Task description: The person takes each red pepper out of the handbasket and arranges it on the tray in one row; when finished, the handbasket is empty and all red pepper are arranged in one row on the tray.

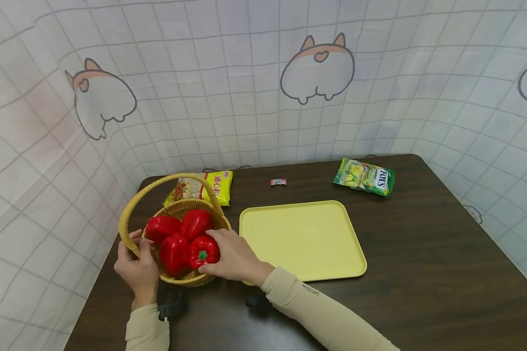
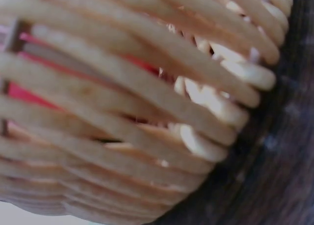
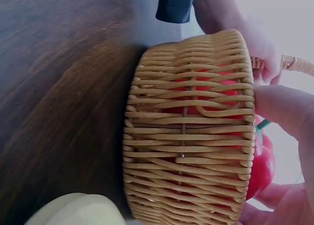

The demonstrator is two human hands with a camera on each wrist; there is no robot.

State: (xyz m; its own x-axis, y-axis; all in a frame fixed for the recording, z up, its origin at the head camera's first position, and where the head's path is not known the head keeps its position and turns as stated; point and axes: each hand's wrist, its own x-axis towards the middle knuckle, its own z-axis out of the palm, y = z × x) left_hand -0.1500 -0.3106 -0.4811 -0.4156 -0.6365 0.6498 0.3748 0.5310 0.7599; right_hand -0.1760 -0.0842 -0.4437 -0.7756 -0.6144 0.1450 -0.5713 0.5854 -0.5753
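A round wicker basket (image 1: 189,282) with a tall arched handle stands on the left of the table. Several red bell peppers (image 1: 174,253) fill it. My left hand (image 1: 138,270) grips the basket's left rim beside the foot of the handle. Over the right side of the basket, my right hand (image 1: 237,256) holds the bell pepper with the green stem (image 1: 203,254), thumb in front and fingers behind. That pepper is still among the others. In the right wrist view, the weave of the basket (image 3: 191,136) hides most of the peppers. Only blurred wicker (image 2: 98,97) fills the left wrist view.
A yellow tray (image 1: 300,241) lies right of the basket, close to my right wrist. Behind the basket is a yellow food packet (image 1: 221,187). A small pink wrapped sweet (image 1: 278,182) and a green FOX'S bag (image 1: 364,177) lie along the back.
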